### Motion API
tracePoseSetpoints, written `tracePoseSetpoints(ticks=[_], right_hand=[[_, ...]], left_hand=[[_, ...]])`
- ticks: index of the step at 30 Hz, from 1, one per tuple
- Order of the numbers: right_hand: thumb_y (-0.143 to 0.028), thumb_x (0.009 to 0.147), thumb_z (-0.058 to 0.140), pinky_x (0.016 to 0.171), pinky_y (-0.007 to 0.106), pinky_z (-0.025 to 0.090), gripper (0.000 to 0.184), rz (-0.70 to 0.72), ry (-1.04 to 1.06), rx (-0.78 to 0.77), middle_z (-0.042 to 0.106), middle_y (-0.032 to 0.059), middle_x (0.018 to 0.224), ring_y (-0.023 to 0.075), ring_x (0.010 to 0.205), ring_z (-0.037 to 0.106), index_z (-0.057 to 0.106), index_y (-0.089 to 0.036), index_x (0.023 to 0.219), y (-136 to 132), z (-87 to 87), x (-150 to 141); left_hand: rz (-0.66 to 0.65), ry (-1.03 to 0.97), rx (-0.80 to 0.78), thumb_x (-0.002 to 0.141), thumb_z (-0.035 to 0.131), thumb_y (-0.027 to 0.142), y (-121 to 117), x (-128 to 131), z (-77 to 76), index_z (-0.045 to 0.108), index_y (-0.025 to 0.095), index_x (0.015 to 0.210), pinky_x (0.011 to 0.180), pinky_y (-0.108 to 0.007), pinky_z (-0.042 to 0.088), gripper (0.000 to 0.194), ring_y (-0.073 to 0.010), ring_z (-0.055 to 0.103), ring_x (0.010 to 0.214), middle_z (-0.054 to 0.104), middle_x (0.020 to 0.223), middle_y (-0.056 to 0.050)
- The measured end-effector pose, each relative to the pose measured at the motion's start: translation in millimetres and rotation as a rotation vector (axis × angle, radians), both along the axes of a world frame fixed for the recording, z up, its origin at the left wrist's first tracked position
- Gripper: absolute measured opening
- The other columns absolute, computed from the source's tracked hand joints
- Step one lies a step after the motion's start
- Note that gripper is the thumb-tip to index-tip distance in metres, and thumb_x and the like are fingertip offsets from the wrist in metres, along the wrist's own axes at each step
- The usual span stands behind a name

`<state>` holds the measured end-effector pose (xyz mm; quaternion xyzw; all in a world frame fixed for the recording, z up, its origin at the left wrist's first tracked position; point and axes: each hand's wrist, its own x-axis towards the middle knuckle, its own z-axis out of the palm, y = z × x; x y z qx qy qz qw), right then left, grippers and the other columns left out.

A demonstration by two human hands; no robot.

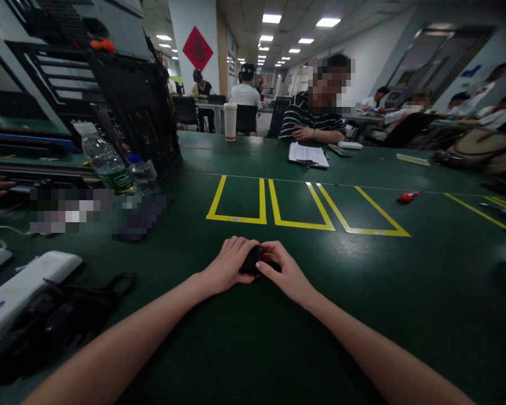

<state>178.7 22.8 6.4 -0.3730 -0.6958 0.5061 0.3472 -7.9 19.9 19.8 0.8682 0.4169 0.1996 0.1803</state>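
A small black boxy object (252,261) sits between my two hands, low over the green table (253,349); its kind I cannot make out. My left hand (231,260) is wrapped round its left side, fingers over the top and thumb at the near edge. From the right, my right hand (282,269) pinches it with thumb and fingertips. Both hands cover much of the object. Just beyond them, yellow tape outlines (236,219) mark the table top.
To the left stand plastic bottles (109,163), a black metal frame (139,112), a white power strip (37,281) and black cables (63,315). Across the table are a clipboard (308,154), a white cup (230,121) and a seated person (312,115). A red object (410,196) lies at right.
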Motion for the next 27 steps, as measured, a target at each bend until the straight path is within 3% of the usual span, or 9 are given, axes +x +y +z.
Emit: tracePoseSetpoints(ticks=[7,12,17,24,27], right_hand=[[-0.021,0.080,0.057,0.087,0.037,0.045,0.026,0.057,-0.009,0.052,0.056,0.0018,0.102,0.0184,0.097,0.056,0.049,-0.024,0.104,-1.7,0.1,3.2],[-0.024,0.082,0.055,0.082,0.035,0.047,0.015,0.015,0.049,-0.007,0.056,0.0015,0.095,0.0178,0.092,0.058,0.051,-0.023,0.097,2.3,-3.0,0.3],[-0.023,0.082,0.054,0.083,0.036,0.048,0.026,0.002,0.024,-0.027,0.055,0.0028,0.104,0.0184,0.096,0.057,0.048,-0.024,0.107,2.4,-2.4,0.1],[-0.020,0.077,0.060,0.088,0.038,0.044,0.028,-0.013,-0.023,0.108,0.053,0.0015,0.103,0.0188,0.099,0.054,0.050,-0.025,0.103,0.5,-4.9,3.9],[-0.023,0.079,0.058,0.087,0.038,0.045,0.022,-0.031,-0.015,0.080,0.054,0.0013,0.099,0.0184,0.096,0.055,0.051,-0.024,0.100,1.6,-5.0,1.4]], left_hand=[[0.009,-0.009,-0.012,0.071,0.066,0.020,0.9,0.4,0.0,0.034,0.021,0.120,0.086,-0.039,0.037,0.059,-0.0240,0.044,0.100,0.047,0.113,-0.006],[0.018,-0.021,0.005,0.070,0.068,0.023,3.8,1.1,-4.4,0.034,0.022,0.120,0.085,-0.039,0.037,0.060,-0.0238,0.045,0.097,0.048,0.112,-0.006],[0.011,-0.012,-0.007,0.071,0.067,0.022,3.8,0.9,-2.5,0.035,0.020,0.120,0.086,-0.039,0.037,0.059,-0.0233,0.045,0.098,0.048,0.112,-0.006],[0.011,-0.003,-0.031,0.071,0.067,0.021,2.6,0.5,1.0,0.034,0.020,0.121,0.086,-0.039,0.037,0.059,-0.0235,0.045,0.100,0.047,0.113,-0.006],[0.010,-0.008,-0.028,0.073,0.065,0.025,3.2,0.8,-0.4,0.033,0.022,0.121,0.086,-0.039,0.037,0.058,-0.0236,0.045,0.100,0.047,0.113,-0.006]])
